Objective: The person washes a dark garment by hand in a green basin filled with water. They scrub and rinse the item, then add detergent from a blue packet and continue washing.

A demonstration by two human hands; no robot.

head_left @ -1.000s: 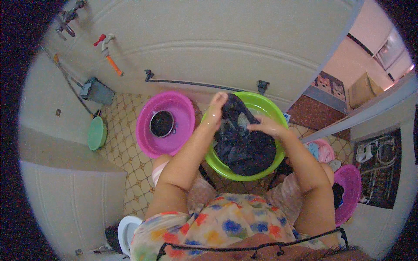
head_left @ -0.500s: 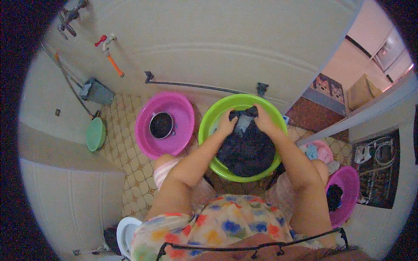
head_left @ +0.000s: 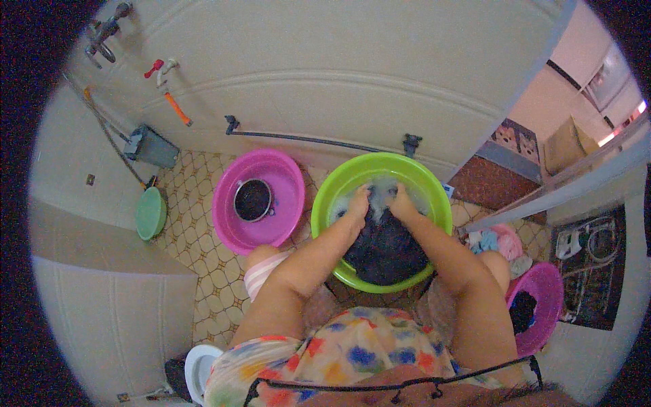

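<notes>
A shirt (head_left: 359, 339) with red, blue and yellow spots is worn by the person. Past the knees, a big green tub (head_left: 381, 159) is set on the floor, and a wet dark cloth (head_left: 386, 251) is piled inside it. The cloth is held by the left hand (head_left: 360, 205) and the right hand (head_left: 402, 203), kept a little apart from each other at the far part of the pile. Some fingertips are hidden by the cloth and the cloudy water (head_left: 419, 195).

To the right, black cloth (head_left: 522, 312) is held in a purple tub (head_left: 544, 322). To the left, a round pot (head_left: 252, 199) with a dark inside is set in a pink tub (head_left: 288, 203). Farther off, a green bowl (head_left: 150, 214) is leaned by the left wall. A dark pipe (head_left: 312, 140) is fixed low on the back wall, and an orange hose (head_left: 178, 108) is hung from a red-handled tap (head_left: 156, 68).
</notes>
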